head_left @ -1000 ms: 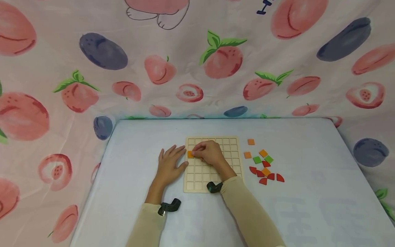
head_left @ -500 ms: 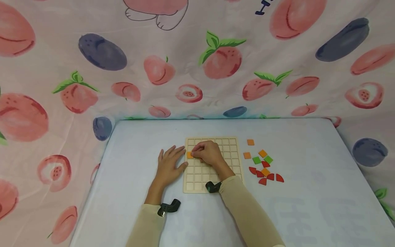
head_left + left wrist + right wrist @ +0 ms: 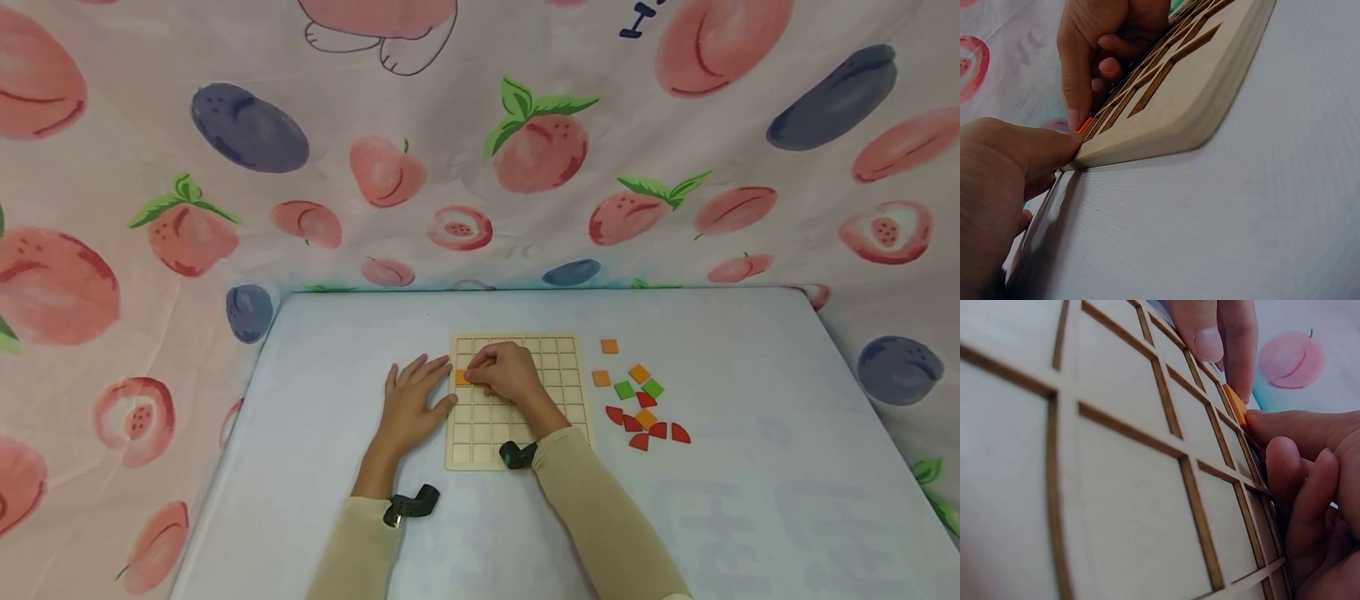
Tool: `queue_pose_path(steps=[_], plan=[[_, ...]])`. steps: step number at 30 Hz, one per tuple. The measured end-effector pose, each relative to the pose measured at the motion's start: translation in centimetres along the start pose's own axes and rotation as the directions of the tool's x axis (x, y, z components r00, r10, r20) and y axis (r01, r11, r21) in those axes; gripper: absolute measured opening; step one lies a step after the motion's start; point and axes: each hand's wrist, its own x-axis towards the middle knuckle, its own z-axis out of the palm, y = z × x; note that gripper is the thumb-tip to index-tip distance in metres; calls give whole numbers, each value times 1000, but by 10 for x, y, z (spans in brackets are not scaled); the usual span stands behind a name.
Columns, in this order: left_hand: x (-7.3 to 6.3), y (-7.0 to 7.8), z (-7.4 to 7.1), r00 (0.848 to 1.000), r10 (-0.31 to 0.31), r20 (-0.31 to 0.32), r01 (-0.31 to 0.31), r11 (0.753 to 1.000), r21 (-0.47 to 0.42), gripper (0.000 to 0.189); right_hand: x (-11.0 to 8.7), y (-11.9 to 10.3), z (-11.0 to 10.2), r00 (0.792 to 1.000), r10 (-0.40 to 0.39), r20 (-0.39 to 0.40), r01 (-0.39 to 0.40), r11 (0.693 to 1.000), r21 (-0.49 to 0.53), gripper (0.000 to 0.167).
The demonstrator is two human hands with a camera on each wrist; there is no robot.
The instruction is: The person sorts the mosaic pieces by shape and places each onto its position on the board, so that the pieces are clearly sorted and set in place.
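An orange square tile (image 3: 462, 377) sits at the left side of the wooden grid board (image 3: 517, 465), in a cell of the second row or so from the back. My right hand (image 3: 510, 371) reaches over the board and pinches this tile at its right edge, thumb and forefinger together, other fingers curled under. In the right wrist view the tile (image 3: 1235, 405) looks tilted on the grid. My left hand (image 3: 411, 404) lies with spread fingers along the board's left edge, its thumb (image 3: 1054, 150) against the corner side of the board in the left wrist view.
Right of the board lie loose pieces: orange squares (image 3: 609, 346), green squares (image 3: 624, 389) and several red quarter-circles (image 3: 681, 432), some overlapping. A white cloth covers the table (image 3: 750, 517). A fruit-printed curtain (image 3: 465, 100) stands behind and at both sides.
Both hands and the orange tile stay nearly in place. The whole view shifts very slightly.
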Motion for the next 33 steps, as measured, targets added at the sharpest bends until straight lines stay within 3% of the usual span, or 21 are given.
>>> queue_pose_path(steps=[8, 13, 18, 23, 33], plan=[[-1, 0, 0, 1000, -3, -8, 3, 1000, -3, 54, -2, 2, -1, 999, -24, 26, 24, 1000, 19, 8], [-1, 0, 1, 1000, -1, -9, 1, 1000, 4, 54, -4, 9, -13, 993, -39, 110, 22, 989, 148, 16], [-1, 0, 2, 1000, -2, -11, 2, 1000, 6, 54, -15, 11, -47, 991, -68, 114, 36, 964, 263, 29], [-1, 0, 3, 1000, 3, -24, -3, 1000, -4, 53, -28, 19, -88, 996, -65, 62, 48, 970, 239, 35], [0, -4, 2, 999, 29, -45, -32, 997, -65, 44, -48, 47, -152, 998, 43, -51, -34, 986, 163, 44]])
